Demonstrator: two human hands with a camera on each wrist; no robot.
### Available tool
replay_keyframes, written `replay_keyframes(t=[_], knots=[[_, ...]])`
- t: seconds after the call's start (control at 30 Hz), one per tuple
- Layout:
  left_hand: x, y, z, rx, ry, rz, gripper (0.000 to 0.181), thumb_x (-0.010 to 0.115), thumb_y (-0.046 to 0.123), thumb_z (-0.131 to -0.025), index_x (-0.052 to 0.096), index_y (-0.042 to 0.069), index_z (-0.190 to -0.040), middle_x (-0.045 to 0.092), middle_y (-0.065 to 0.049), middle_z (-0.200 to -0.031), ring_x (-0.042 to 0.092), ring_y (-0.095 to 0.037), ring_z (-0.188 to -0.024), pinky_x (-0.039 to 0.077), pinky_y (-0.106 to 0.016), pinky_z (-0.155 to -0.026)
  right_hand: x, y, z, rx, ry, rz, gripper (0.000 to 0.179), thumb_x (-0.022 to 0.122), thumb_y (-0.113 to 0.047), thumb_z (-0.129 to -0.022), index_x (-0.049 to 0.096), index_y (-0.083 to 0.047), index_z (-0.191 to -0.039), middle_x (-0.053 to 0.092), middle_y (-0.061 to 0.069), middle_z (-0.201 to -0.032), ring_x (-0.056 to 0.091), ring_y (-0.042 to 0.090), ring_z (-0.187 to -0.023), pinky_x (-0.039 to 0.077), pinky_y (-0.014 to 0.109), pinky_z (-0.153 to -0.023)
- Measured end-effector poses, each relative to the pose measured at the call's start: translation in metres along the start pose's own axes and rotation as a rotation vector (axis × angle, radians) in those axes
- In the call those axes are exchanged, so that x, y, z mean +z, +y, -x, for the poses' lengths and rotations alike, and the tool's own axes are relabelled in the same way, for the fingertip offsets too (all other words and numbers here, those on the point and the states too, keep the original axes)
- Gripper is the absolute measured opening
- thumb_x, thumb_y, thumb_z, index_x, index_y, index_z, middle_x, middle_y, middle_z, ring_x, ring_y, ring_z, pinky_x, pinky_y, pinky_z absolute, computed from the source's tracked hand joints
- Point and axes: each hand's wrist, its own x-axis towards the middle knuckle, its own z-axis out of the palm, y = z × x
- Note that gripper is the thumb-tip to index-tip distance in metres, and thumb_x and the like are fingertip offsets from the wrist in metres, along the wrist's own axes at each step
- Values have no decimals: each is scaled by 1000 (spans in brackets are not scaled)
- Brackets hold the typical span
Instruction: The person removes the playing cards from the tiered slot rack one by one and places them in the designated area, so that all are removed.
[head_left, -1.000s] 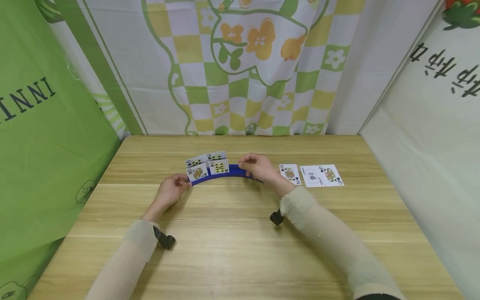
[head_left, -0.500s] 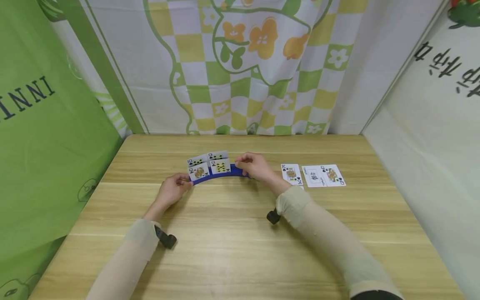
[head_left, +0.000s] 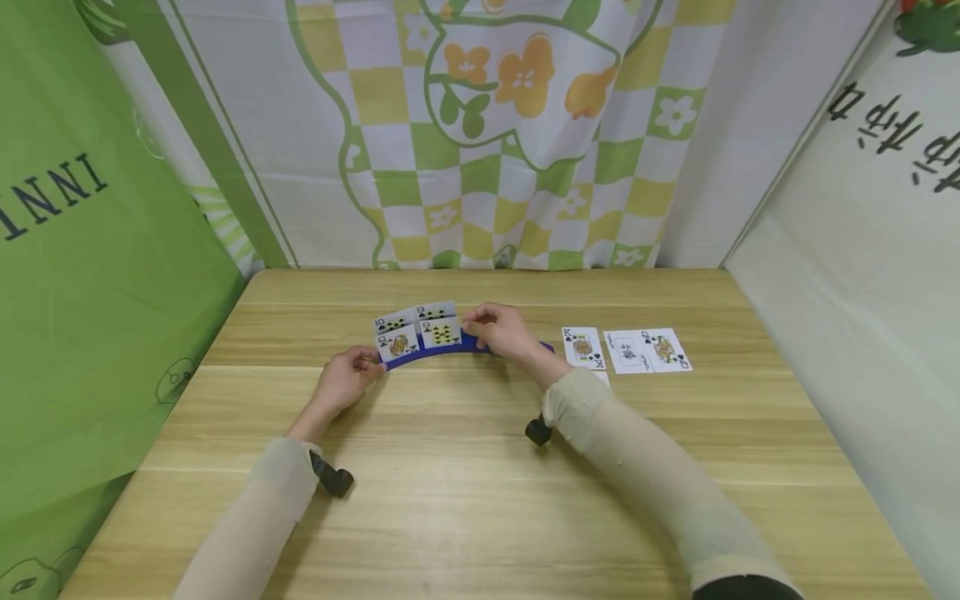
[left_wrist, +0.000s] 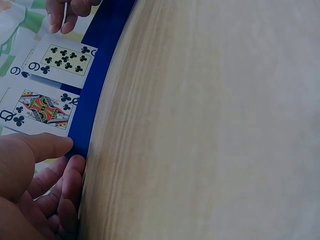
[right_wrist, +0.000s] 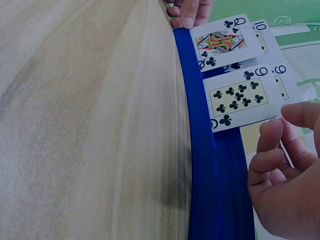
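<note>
My left hand (head_left: 345, 381) pinches the left end of a curved blue card holder (left_wrist: 89, 107). Two rows of playing cards stand in its left half. In front are the queen of clubs (right_wrist: 220, 42) and the nine of clubs (right_wrist: 242, 97). Behind them show a ten (right_wrist: 266, 44) and another nine (right_wrist: 284, 82), mostly covered. My right hand (head_left: 501, 331) is over the holder, just right of the nine of clubs. In the right wrist view its loosely bent fingertips are right at that card's upper edge, with no card seen between them.
Face up on the wooden table (head_left: 465, 483), right of the holder, lie a king of spades (head_left: 583, 348), a white card with a dark figure (head_left: 627, 353) and a queen of spades (head_left: 663, 350). Another card's edge (head_left: 602, 377) shows by the right sleeve. Patterned curtains surround the table.
My right hand has moved left along the holder, up to the nine of clubs, uncovering the holder's right end. The left hand keeps its grip, and the cards stand as before.
</note>
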Motion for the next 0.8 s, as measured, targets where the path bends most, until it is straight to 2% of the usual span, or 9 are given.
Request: replay_keyframes(t=[0.13,0.27,0.67,0.8], knots=[[0,0,1,4,1,3,36,68,25,-94,64,4,-122,73,-17,-108,66,-29,-97,47,-28,-74,3,0,-1,2,7,-14,18,63,-24,-98,67,-13,-111,68,6,-111,63,41,-93,50,43,-73],[0,0,1,8,6,-1,36,68,25,-93,65,4,-122,73,-17,-106,66,-28,-96,47,-29,-75,6,-1,-3,12,12,-34,17,64,-23,-98,67,-13,-112,67,7,-112,63,42,-94,50,55,-83],[1,-1,1,12,12,1,35,68,25,-94,65,4,-121,73,-16,-105,66,-28,-96,46,-28,-74,9,-3,-7,-5,3,-8,14,64,-23,-98,66,-15,-110,65,7,-115,63,31,-85,51,56,-84],[1,-1,0,12,14,12,34,68,24,-93,65,3,-121,73,-17,-105,66,-28,-96,47,-28,-74,9,-3,-7,-8,-12,19,13,63,-25,-99,67,-16,-108,66,5,-114,64,34,-90,51,56,-83]])
